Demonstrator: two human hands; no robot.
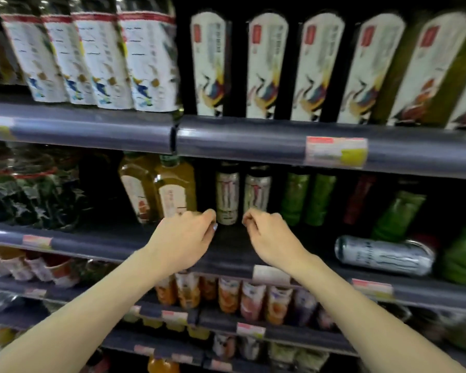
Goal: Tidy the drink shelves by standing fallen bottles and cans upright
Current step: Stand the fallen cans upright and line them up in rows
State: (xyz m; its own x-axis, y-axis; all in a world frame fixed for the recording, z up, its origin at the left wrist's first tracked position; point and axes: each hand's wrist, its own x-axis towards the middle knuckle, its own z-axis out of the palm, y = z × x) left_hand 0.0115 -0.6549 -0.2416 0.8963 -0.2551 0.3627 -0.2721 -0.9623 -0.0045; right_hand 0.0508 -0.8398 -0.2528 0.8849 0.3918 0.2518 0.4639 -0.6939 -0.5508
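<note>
Head view of the middle shelf of a drink display. One fallen can lies on its side near the front edge of this shelf, toward its right end, well to the right of both hands. Its long axis runs roughly parallel to the shelf's front edge, tilted slightly downward to the right; the end on the left looks like a rounded rim, though blur prevents telling top from base. The can is silver-white with dark, clawed lettering, cylindrical and undented as far as can be seen.

The right hand is the nearer of the two: the can lies to its right and slightly lower in the frame. The left hand is farther, across the gap. Both hands hover over the front edge at mid-shelf, fingers curled inward toward the thumb in a loose, empty pinch, holding nothing. Between and behind them stand two upright cans of similar pattern, untouched.

Judgement: the coming move probably falls to the right hand, reaching rightward along the front edge and tipping the can up about one end. A tilted green bottle stands close behind it and may crowd the lift.
</note>
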